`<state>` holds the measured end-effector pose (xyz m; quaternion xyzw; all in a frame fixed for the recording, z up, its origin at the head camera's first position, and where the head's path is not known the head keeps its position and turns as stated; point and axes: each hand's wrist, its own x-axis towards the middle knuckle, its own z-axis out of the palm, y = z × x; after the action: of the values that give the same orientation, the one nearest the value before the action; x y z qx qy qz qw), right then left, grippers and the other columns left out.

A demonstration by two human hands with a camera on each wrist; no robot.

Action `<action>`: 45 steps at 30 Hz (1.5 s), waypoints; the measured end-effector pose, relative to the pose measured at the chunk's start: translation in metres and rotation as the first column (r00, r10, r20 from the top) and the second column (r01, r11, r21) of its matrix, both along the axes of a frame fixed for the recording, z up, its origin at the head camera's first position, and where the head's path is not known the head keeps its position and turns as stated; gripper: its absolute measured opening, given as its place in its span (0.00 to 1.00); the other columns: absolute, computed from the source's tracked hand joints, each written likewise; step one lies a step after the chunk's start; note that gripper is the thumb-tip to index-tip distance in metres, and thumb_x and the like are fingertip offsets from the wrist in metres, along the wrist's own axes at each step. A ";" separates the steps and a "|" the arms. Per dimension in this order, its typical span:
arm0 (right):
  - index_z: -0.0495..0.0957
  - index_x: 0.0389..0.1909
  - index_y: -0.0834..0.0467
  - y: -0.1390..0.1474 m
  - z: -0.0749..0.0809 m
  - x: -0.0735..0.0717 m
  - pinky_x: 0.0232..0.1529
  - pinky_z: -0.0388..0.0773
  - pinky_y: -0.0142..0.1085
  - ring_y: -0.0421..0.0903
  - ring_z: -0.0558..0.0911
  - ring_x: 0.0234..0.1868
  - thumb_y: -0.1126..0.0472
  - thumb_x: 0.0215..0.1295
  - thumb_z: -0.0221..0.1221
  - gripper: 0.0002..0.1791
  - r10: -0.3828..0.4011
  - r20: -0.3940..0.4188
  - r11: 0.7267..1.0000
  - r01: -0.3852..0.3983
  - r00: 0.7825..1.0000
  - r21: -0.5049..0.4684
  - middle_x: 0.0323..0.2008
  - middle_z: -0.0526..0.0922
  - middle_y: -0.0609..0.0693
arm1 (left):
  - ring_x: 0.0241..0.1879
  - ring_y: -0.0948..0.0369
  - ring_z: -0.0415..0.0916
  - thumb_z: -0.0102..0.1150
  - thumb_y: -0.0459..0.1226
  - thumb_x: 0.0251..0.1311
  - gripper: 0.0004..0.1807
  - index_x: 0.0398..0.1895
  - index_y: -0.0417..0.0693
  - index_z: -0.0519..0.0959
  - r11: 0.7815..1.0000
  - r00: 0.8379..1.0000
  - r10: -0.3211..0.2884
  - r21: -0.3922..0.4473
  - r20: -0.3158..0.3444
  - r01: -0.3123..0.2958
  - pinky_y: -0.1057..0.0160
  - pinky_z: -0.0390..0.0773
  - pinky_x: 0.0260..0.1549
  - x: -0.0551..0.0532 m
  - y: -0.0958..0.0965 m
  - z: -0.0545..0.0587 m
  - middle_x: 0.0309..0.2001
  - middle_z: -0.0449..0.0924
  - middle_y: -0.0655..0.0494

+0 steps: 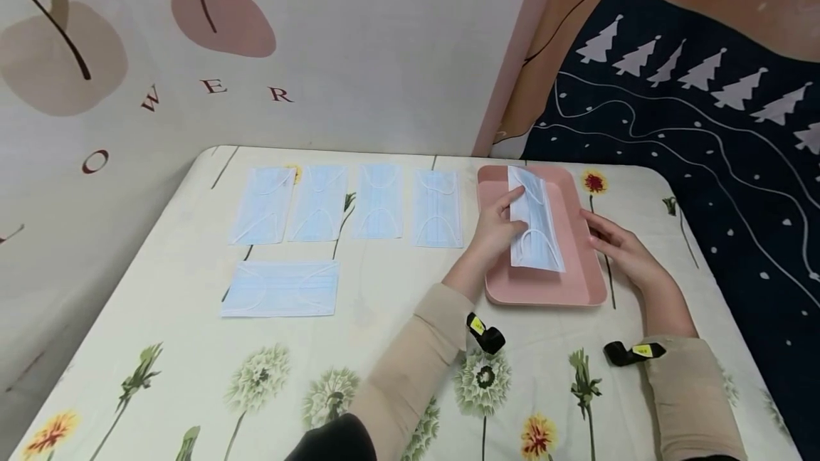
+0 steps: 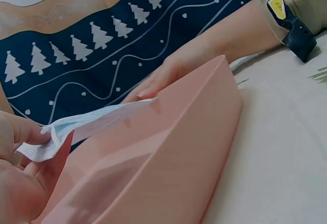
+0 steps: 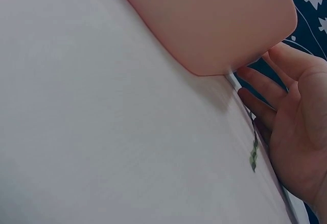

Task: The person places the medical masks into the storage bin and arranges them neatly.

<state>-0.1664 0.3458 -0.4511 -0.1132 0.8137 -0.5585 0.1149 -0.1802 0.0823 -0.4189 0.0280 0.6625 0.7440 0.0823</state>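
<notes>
A light blue face mask (image 1: 540, 233) with white ear loops is pinched at its left edge by my left hand (image 1: 496, 230), over a pink tray (image 1: 544, 289). In the left wrist view the mask (image 2: 97, 119) sits between thumb and fingers, above the tray's inside (image 2: 107, 183). My right hand (image 1: 624, 251) is at the tray's right side, its fingertips right at the rim. The right wrist view shows that hand (image 3: 296, 106) with fingers extended beside the tray's outer wall (image 3: 219, 25).
Several light blue masks lie in a row left of the tray, the nearest being one mask (image 1: 438, 208). Another mask (image 1: 280, 289) lies sideways in front of the row. The flower-print tablecloth (image 1: 384, 340) covers the table, with a dark tree-print cloth (image 1: 679, 112) beyond its right edge.
</notes>
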 end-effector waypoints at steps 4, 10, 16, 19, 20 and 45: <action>0.54 0.74 0.54 0.000 0.000 0.000 0.55 0.58 0.17 0.35 0.59 0.66 0.59 0.74 0.50 0.30 0.010 -0.009 1.000 -0.010 1.000 0.002 0.72 0.56 0.55 | 0.60 0.62 0.66 0.55 0.17 0.50 0.37 0.65 0.50 0.72 0.997 1.000 0.014 -0.073 0.014 -0.013 0.70 0.74 0.46 0.000 0.006 -0.003 0.65 0.68 0.51; 0.54 0.74 0.52 0.001 -0.001 0.000 0.54 0.58 0.16 0.35 0.58 0.66 0.58 0.74 0.50 0.31 0.018 -0.014 1.000 -0.018 1.000 0.012 0.72 0.55 0.53 | 0.46 0.62 0.75 0.56 0.17 0.49 0.36 0.64 0.49 0.73 0.988 0.999 0.039 -0.150 0.035 -0.033 0.69 0.77 0.36 -0.001 0.013 -0.008 0.58 0.74 0.49; 0.53 0.74 0.54 0.002 -0.001 0.001 0.55 0.58 0.16 0.33 0.58 0.65 0.60 0.74 0.49 0.30 0.034 -0.037 0.999 -0.033 0.999 0.009 0.71 0.57 0.50 | 0.42 0.62 0.74 0.57 0.18 0.48 0.37 0.65 0.48 0.72 0.963 0.998 0.054 -0.266 0.028 -0.044 0.70 0.76 0.33 -0.002 0.016 -0.010 0.54 0.76 0.47; 0.54 0.74 0.54 0.002 -0.001 0.001 0.54 0.57 0.16 0.34 0.58 0.65 0.59 0.74 0.50 0.31 0.026 -0.031 1.000 -0.026 0.999 0.011 0.71 0.57 0.51 | 0.47 0.63 0.72 0.57 0.18 0.48 0.37 0.65 0.49 0.72 0.937 0.998 0.060 -0.346 0.032 -0.045 0.71 0.74 0.34 -0.002 0.017 -0.010 0.58 0.74 0.49; 0.54 0.74 0.53 0.002 -0.001 0.001 0.54 0.57 0.16 0.34 0.58 0.65 0.59 0.74 0.50 0.31 0.023 -0.027 1.000 -0.023 0.999 0.013 0.72 0.56 0.51 | 0.50 0.63 0.71 0.56 0.18 0.48 0.37 0.65 0.49 0.72 0.928 0.998 0.059 -0.370 0.031 -0.044 0.71 0.73 0.35 -0.002 0.018 -0.011 0.60 0.73 0.49; 0.54 0.74 0.53 0.000 -0.002 0.001 0.55 0.57 0.16 0.36 0.57 0.66 0.59 0.74 0.50 0.31 0.017 -0.026 1.000 -0.016 1.000 0.012 0.72 0.54 0.55 | 0.54 0.58 0.71 0.67 0.35 0.55 0.34 0.67 0.47 0.68 0.635 0.995 -0.048 -0.772 -0.086 -0.036 0.66 0.71 0.53 0.005 0.025 -0.018 0.56 0.74 0.51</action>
<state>-0.1650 0.3461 -0.4529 -0.1264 0.8174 -0.5512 0.1097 -0.1749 0.1072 -0.4366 0.0290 0.9199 0.3871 0.0561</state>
